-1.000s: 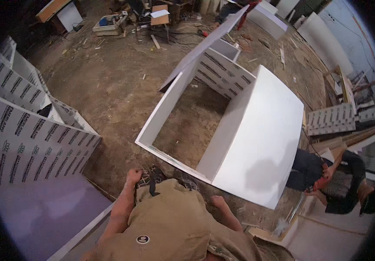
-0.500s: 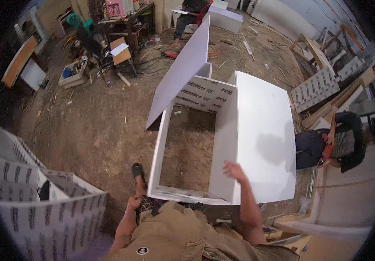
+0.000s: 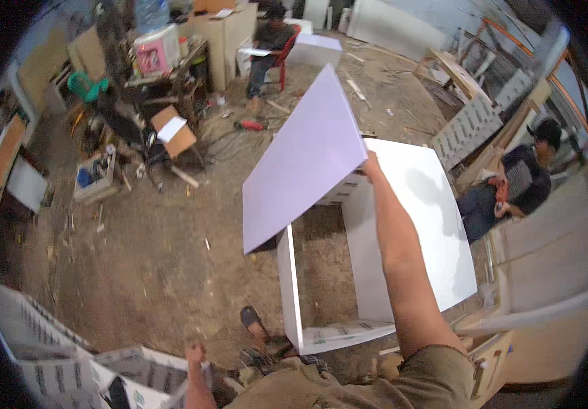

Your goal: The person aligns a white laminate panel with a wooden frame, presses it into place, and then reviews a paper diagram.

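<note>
A large panel with a pale lilac face [image 3: 301, 160] leans at a slant over the far end of an open white cabinet carcass [image 3: 287, 286]. My right arm stretches forward over the carcass, and my right hand [image 3: 370, 168] grips the panel at its right edge. Some of those fingers are hidden by the panel. The carcass lies on the floor in front of my legs; its glossy white side [image 3: 425, 225] faces up on the right. Low at the left, beside my leg, my left hand [image 3: 196, 352] is curled closed, with nothing visible in it.
Another patterned white carcass [image 3: 137, 368] stands at the lower left. A person [image 3: 512, 180] is at the right, holding a red tool; another person [image 3: 270, 51] sits at the back on a red chair. A red power tool [image 3: 250, 125] and cables lie on the littered floor.
My right hand has moved forward from above the carcass and taken hold of the lilac panel, which now stands at a different slant. My left hand has come away from my leg.
</note>
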`<act>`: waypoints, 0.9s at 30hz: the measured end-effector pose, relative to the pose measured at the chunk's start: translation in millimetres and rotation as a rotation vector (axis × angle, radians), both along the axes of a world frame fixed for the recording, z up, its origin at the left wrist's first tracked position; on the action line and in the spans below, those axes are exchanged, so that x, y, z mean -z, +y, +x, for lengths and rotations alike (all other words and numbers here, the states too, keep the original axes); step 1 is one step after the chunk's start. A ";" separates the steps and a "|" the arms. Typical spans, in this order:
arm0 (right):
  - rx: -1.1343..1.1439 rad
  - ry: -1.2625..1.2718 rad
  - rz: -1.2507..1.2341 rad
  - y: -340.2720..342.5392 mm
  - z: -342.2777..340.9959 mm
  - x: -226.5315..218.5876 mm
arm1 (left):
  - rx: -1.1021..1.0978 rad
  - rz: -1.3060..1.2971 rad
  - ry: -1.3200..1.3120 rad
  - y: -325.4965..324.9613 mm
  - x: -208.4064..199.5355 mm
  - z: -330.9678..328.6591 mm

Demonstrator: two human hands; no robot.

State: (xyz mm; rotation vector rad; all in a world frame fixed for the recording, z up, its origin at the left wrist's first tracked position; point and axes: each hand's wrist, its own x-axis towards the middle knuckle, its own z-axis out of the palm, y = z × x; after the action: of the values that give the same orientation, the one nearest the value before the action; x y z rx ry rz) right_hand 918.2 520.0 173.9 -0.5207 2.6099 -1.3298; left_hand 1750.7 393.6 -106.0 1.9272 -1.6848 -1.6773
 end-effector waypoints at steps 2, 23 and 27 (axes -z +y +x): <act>0.034 -0.035 -0.174 -70.7 29.6 -20.2 | -0.010 -0.030 0.026 -30.8 4.0 44.1; -0.271 -0.148 -0.298 -198.6 217.3 -152.1 | 0.818 0.239 -0.206 -352.5 30.2 -258.2; -0.202 -0.198 -0.268 -224.4 236.8 -143.6 | 0.752 0.610 -0.061 -361.1 -20.9 -373.9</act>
State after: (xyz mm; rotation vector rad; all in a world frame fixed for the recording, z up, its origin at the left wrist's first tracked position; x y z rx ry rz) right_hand 1155.0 295.6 317.5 -0.6352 2.1732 -1.5804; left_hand 1376.8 32.5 -85.1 1.6073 -2.3107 -2.6755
